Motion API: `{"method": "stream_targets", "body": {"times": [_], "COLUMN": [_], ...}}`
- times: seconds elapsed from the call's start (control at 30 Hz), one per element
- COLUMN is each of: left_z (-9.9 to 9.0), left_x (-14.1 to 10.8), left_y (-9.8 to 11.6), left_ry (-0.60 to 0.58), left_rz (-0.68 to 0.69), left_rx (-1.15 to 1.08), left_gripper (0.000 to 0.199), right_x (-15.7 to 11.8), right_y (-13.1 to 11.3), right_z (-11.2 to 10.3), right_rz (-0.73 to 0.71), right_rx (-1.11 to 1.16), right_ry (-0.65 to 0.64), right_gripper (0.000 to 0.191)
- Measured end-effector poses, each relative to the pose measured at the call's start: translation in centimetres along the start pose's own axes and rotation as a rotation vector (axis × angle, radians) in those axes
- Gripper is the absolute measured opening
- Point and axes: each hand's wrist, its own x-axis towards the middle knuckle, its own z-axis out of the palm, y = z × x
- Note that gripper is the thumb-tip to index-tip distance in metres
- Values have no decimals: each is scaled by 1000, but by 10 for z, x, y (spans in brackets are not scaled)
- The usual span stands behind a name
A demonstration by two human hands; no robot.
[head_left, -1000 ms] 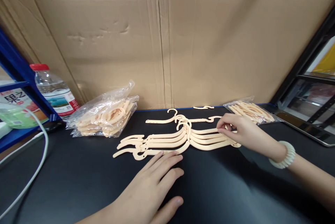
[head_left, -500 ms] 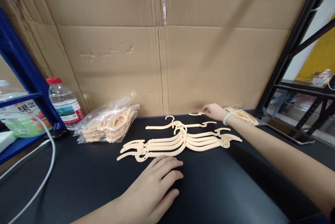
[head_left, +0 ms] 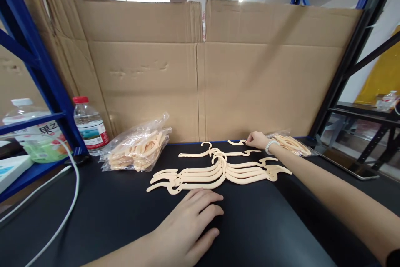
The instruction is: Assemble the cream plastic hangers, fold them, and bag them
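Observation:
My left hand (head_left: 195,221) lies on the black table with its fingers apart, just in front of a row of overlapping cream plastic hangers (head_left: 203,177). Behind that row lies another hanger (head_left: 195,154), its hook toward the cardboard. My right hand (head_left: 256,138) reaches to the back of the table, its fingers pinched on the end of a small curved hanger piece (head_left: 236,142). The fingertips partly hide that end. A beaded bracelet circles the right wrist.
A clear bag of hanger parts (head_left: 136,150) stands at the left and another bag (head_left: 290,144) at the back right. Beside them are a red-capped bottle (head_left: 90,129), a white cable (head_left: 76,183) and a dark flat tablet (head_left: 346,163). Cardboard (head_left: 150,83) walls the back.
The view has tilted up and shifted a little left. My right hand has closed more on the small curved piece, and more of that piece shows. My left hand rests as before.

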Motion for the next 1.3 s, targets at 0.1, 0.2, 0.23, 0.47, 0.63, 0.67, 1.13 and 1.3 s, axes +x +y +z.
{"method": "stream_targets", "body": {"times": [0.1,0.2,0.23,0.47,0.63,0.67,1.13,1.3], "left_z": [0,1,1,9,13,13,7,5], "left_x": [-1,-2,-2,6,12,12,15,13], "left_y": [0,-1,-2,-11,-8,-6,-1,-3], "left_ry": [21,37,44,263,449,480,580,569], "left_rz": [-18,-40,-53,-320,-493,-515,-635,-582], "left_rx": [-21,-46,-66,-456,-861,-898,-1019,-1039], "left_gripper": [32,30,29,20,37,38,30,24], "right_x": [-4,-11,-15,-79,-145,-155,-59,-37], "right_y": [4,1,-2,-61,-109,-117,-66,-56], "right_z": [-1,-2,-3,-15,-17,-16,5,25], "right_rz": [7,-1,-9,-230,-434,-484,-560,-581], "right_rx": [117,271,332,781,932,924,306,252], "right_ry": [-9,-12,-12,-129,-322,-328,102,108], "right_gripper": [20,19,19,21,20,18,18,5]}}
